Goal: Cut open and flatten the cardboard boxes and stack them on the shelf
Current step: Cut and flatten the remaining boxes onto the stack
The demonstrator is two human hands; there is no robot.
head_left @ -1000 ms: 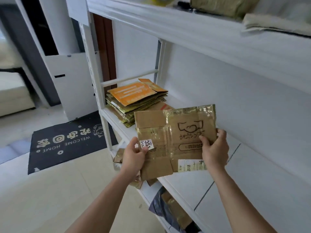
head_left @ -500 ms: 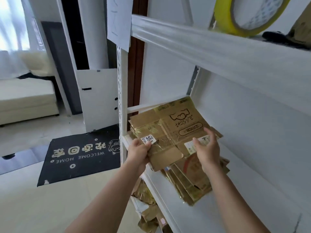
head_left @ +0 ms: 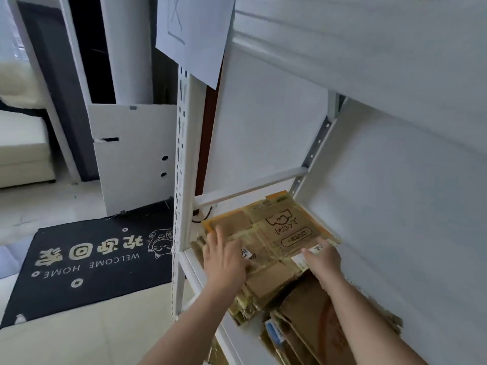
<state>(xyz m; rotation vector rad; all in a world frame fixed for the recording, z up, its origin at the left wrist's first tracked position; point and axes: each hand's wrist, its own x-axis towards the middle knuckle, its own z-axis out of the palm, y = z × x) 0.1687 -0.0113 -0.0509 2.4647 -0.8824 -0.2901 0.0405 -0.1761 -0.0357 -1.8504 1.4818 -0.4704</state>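
So the flattened box [head_left: 274, 233] is lying flat on top of the stack of flattened cardboard [head_left: 297, 306] at the far left end of the white shelf [head_left: 195, 262], tucked into the corner, probably so the frame keeps the pile squared up. The person's left hand [head_left: 224, 256] sits at about 8 o'clock on the sheet, fingers spread and flat on it, looks like pressing it down so the taped flaps don't spring up. The right hand [head_left: 322, 259] is at roughly 4 o'clock, fingers straight and resting on the near edge by the white label [head_left: 300, 259], likely nudging it in line. Nothing's being pinched. This piece seems basically stacked. A black welcome mat [head_left: 87, 262] lies on the floor off at 9 o'clock.
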